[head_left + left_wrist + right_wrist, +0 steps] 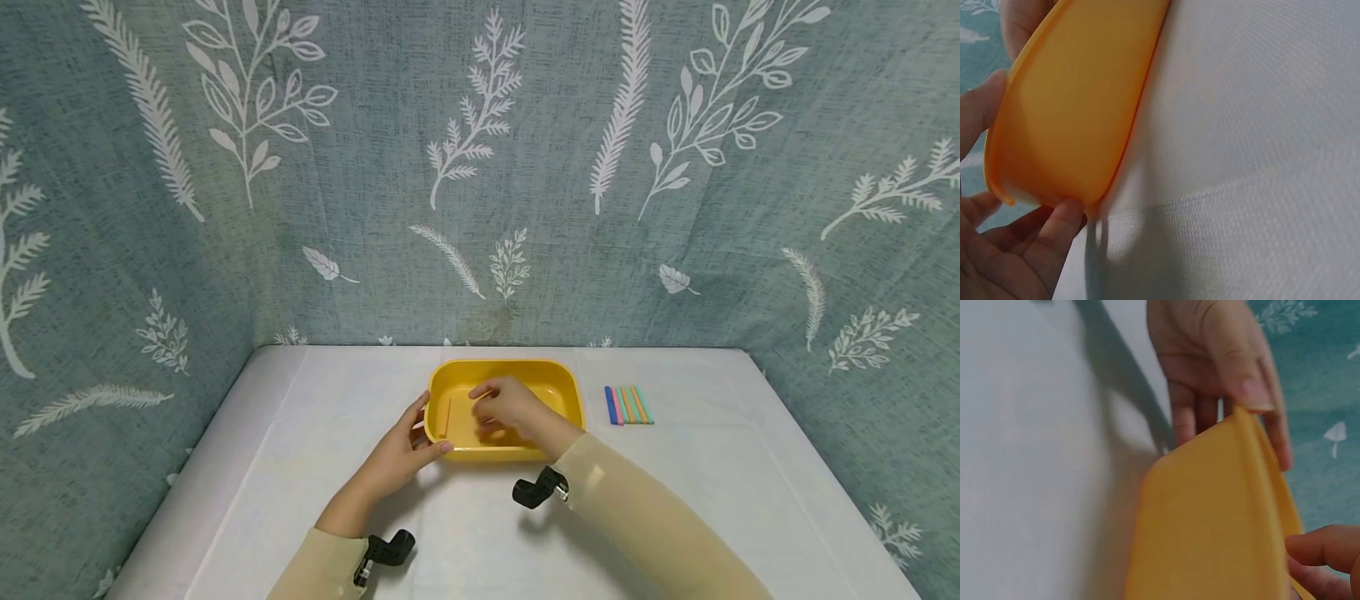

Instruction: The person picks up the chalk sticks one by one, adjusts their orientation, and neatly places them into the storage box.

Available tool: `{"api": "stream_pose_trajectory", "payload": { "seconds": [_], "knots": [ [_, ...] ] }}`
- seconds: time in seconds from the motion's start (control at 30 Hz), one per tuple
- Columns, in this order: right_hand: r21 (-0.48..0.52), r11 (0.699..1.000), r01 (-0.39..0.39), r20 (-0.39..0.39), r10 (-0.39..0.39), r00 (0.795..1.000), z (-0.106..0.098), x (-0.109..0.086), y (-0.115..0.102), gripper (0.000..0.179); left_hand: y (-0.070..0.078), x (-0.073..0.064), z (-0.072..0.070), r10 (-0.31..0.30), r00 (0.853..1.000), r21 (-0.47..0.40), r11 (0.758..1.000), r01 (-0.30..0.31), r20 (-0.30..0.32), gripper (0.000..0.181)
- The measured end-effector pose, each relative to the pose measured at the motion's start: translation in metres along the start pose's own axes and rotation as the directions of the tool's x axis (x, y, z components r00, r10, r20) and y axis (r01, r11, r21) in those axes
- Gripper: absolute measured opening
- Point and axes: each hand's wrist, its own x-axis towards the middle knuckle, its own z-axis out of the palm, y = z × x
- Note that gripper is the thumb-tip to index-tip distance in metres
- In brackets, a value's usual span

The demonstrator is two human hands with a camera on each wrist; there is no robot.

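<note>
A yellow plastic tub (487, 455) stands on the white-covered table. My left hand (405, 446) grips its left end, thumb over the near-left rim and fingers against the outer side. Inside the tub, near that end, lies a thin orange stick (446, 418). My right hand (512, 408) reaches over the near rim into the tub, fingers loosely bent and apart, a short way right of the stick. Motion blurs its lower fingers. In the right wrist view, part of the right hand (1329, 553) shows beyond the tub wall (1197, 519), which hides the inside.
To the right of the tub, several coloured sticks (629, 406) in blue, pink, green and orange lie side by side in a row. A patterned blue-green cloth (480, 283) rises behind the table's back edge and along both sides.
</note>
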Motion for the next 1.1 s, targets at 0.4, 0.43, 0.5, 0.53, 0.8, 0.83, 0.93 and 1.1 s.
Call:
{"api": "stream_pose_trajectory", "payload": {
  "seconds": [0.4,0.43,0.5,0.53,0.8,0.83,0.93,1.1],
  "knots": [
    [0.063,0.997,0.036,0.06,-0.04,0.997,-0.022,-0.024,-0.022,0.031,-0.001,0.002,0.0,0.024,1.0,-0.023,0.999,-0.024,0.008,0.095],
    [0.067,0.997,0.036,0.057,-0.04,0.998,-0.024,-0.025,-0.024,0.032,-0.001,0.002,0.0,0.02,1.0,-0.026,0.999,-0.02,0.006,0.095],
    [0.072,0.997,0.04,0.059,-0.044,0.997,-0.028,-0.03,-0.027,0.032,0.0,0.002,0.0,0.025,1.0,-0.023,0.999,-0.025,0.002,0.096],
    [0.071,0.996,0.045,0.058,-0.049,0.997,-0.031,-0.032,-0.029,0.033,0.001,0.002,0.0,0.024,1.0,-0.022,0.999,-0.024,-0.001,0.096],
    [0.057,0.992,0.114,0.064,-0.118,0.991,-0.048,-0.05,-0.04,0.028,0.001,0.002,0.002,0.02,1.0,-0.017,1.0,-0.021,-0.016,0.095],
    [0.055,0.991,0.123,0.063,-0.126,0.99,-0.05,-0.053,-0.04,0.027,0.001,0.002,0.003,0.022,1.0,-0.018,1.0,-0.023,-0.016,0.095],
    [0.058,0.987,0.147,0.067,-0.151,0.986,-0.056,-0.058,-0.041,0.027,0.0,0.002,0.003,0.027,0.999,-0.014,1.0,-0.027,-0.021,0.095],
    [0.072,0.987,0.142,0.044,-0.145,0.988,-0.067,-0.065,-0.038,0.029,0.001,0.002,0.003,0.028,0.999,-0.001,1.0,-0.028,-0.026,0.096]
  ]
}}
